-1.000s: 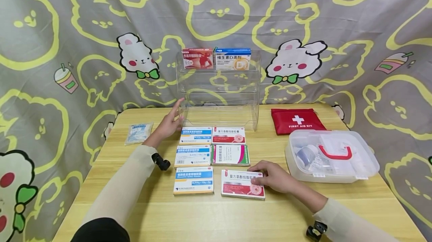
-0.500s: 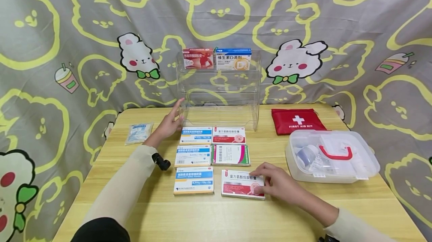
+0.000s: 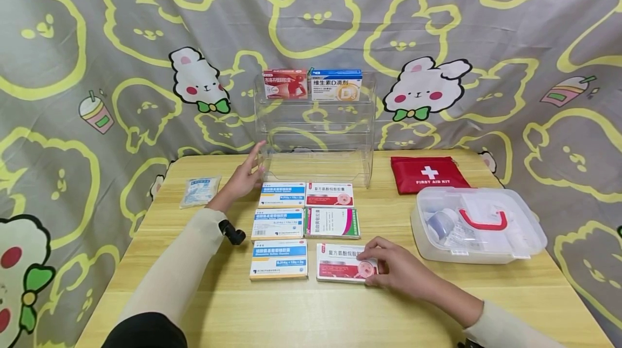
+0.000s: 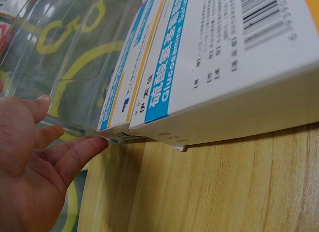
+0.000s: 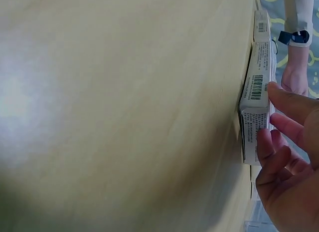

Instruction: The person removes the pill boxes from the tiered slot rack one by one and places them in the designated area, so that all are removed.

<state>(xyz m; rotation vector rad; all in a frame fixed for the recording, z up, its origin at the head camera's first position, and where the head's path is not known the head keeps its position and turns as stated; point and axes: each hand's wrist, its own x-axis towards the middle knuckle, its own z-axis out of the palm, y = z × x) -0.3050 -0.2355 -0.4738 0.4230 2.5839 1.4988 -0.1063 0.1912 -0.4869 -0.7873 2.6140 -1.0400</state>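
Note:
My left hand rests with its fingers extended against the left side of a clear tiered rack; the left wrist view shows the fingertips at the rack's lower edge. My right hand holds the right end of a red-and-white medicine box, thumb at its front edge and fingers over its top. This box lies flat at the front right of two columns. Left of it are blue-and-white glucosamine boxes; behind it lie a green-and-white box and another red-and-white box.
A red box and a vitamin D box stand on the rack's top tier. At right are a red first aid pouch and a clear lidded case. A small packet lies at left on the wooden table.
My right hand shifts its hold on the red-and-white box, and the box slides slightly left and back. The left hand and the rack stay put.

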